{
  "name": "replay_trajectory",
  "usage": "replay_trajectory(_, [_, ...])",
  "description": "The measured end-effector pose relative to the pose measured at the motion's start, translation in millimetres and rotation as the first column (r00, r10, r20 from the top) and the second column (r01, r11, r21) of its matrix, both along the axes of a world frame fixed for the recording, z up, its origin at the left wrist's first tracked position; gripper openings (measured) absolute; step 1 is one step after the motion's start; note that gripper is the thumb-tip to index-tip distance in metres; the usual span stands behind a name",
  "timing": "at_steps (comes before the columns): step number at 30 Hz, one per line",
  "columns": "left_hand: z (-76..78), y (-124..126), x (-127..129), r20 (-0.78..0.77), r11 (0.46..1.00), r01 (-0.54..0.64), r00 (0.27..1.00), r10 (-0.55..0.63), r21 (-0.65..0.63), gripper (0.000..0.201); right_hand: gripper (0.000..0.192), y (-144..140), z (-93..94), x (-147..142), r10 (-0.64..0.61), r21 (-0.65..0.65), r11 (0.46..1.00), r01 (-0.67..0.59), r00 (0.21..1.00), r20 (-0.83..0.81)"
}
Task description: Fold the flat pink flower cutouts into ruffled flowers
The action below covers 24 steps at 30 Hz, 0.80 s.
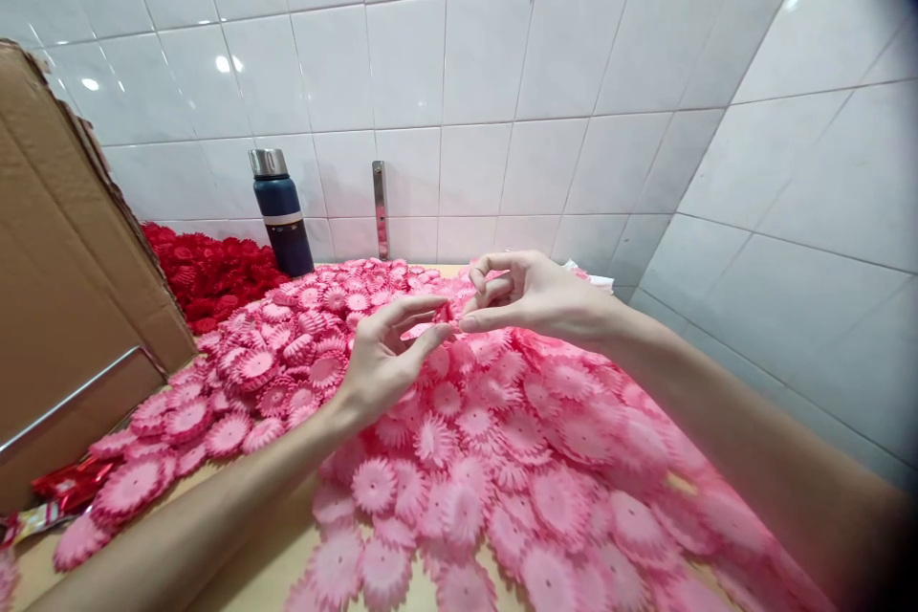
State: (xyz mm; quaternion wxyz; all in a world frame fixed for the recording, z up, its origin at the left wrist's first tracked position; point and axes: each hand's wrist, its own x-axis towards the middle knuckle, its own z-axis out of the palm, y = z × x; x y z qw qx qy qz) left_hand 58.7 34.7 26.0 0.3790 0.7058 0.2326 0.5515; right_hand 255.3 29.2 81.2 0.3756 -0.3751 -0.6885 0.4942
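White wall tiles (473, 67) back a bench (273, 564) heaped with pink fabric flowers (502, 440); a flask (281, 210) stands rearward. Left hand (383, 359) and right hand (531, 296) pinch one pink petal piece (443, 314) between fingertips.

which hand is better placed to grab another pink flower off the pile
Left, probably. The left hand hovers low, right above the pink flower pile, fingers loose. The right hand sits higher, pinching the small pink piece.
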Motion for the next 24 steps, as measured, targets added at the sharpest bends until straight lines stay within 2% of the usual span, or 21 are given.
replay_trajectory(5, [1.2,0.4,0.3,0.020,0.999,-0.022,1.000,0.023,-0.025,0.021,0.037,-1.4,1.2,-2.6,0.005,0.019,1.000,-0.005,1.000,0.011])
replay_trajectory(12, [-0.1,-2.1,-2.2,0.019,1.000,-0.002,1.000,0.002,0.003,0.010,0.034,-4.8,-0.2,-10.6,-0.002,0.049,0.999,0.001,1.000,0.020])
replay_trajectory(16, [0.2,-3.2,-4.0,-0.014,0.998,0.032,0.999,-0.033,-0.056,0.004,0.034,-6.1,0.4,-12.9,-0.003,0.071,0.997,0.003,1.000,0.011])
replay_trajectory(18, [0.4,-2.4,-4.5,-0.043,0.997,0.027,0.999,-0.030,-0.066,0.009,0.034,-6.9,0.7,-13.4,-0.008,0.083,0.997,0.007,1.000,0.017])
replay_trajectory(22, [0.1,0.6,-4.0,-0.074,0.998,-0.030,0.997,0.025,-0.062,0.013,0.033,-8.9,0.8,-15.2,-0.050,0.157,0.987,0.040,0.997,0.062])
replay_trajectory(24, [1.3,1.8,-3.8,-0.058,0.996,-0.054,0.997,0.049,-0.076,0.012,0.031,-9.9,1.4,-15.2,-0.113,0.240,0.967,0.087,0.989,0.097])
